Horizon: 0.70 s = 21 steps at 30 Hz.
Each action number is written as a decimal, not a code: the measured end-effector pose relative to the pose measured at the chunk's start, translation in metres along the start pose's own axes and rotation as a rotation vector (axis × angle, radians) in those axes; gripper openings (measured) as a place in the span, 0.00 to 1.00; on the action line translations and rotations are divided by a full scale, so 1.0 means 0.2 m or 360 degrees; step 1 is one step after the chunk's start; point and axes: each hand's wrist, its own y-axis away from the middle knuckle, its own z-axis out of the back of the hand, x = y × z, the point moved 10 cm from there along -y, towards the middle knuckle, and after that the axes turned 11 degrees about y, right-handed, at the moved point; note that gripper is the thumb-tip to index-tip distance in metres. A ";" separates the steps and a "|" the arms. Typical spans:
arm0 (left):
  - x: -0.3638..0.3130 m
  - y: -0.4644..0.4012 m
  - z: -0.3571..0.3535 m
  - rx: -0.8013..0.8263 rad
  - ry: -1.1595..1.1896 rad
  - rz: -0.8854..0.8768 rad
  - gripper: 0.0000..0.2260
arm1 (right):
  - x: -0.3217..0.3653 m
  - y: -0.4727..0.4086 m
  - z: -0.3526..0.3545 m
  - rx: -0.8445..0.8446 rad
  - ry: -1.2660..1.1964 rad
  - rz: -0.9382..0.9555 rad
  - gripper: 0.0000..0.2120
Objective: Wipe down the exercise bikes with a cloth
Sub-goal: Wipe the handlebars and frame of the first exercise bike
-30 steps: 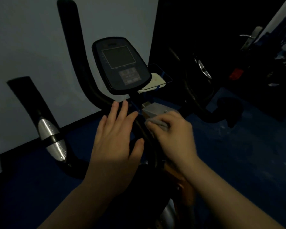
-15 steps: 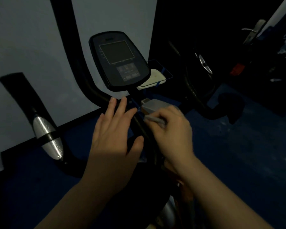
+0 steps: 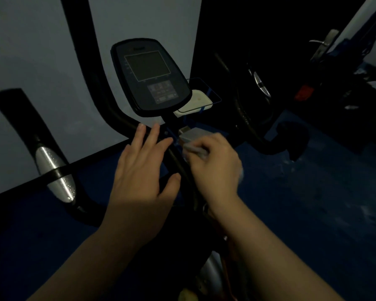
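Grey cloth point(image 3: 194, 150) bunched in right hand point(image 3: 215, 168), against upward-slanting post point(image 3: 178, 164).

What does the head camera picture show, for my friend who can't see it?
In a dim room, a person's right hand presses a grey cloth against an exercise bike's black stem, just below its console. The left hand hovers open beside it, fingers spread over the handlebar.

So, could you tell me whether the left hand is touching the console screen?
Apart. The head view shows the left hand spread below the console, with dark handlebar between the fingertips and the console's lower edge.
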 end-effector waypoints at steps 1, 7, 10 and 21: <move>-0.01 0.01 0.00 0.0010 0.0018 -0.0004 0.27 | -0.02 0.02 -0.01 0.0085 -0.0164 -0.0023 0.01; -0.07 0.11 0.26 -0.0320 0.0037 -0.0074 0.20 | 0.12 -0.10 0.25 0.0153 -0.0549 0.0461 0.03; 0.01 0.18 0.42 -0.0531 -0.0013 -0.0035 0.15 | 0.45 0.01 0.14 0.0488 -0.0437 0.1123 0.09; 0.21 0.25 0.43 -0.0345 -0.0475 -0.0016 0.15 | 0.59 0.24 -0.11 0.1054 0.0352 0.2067 0.18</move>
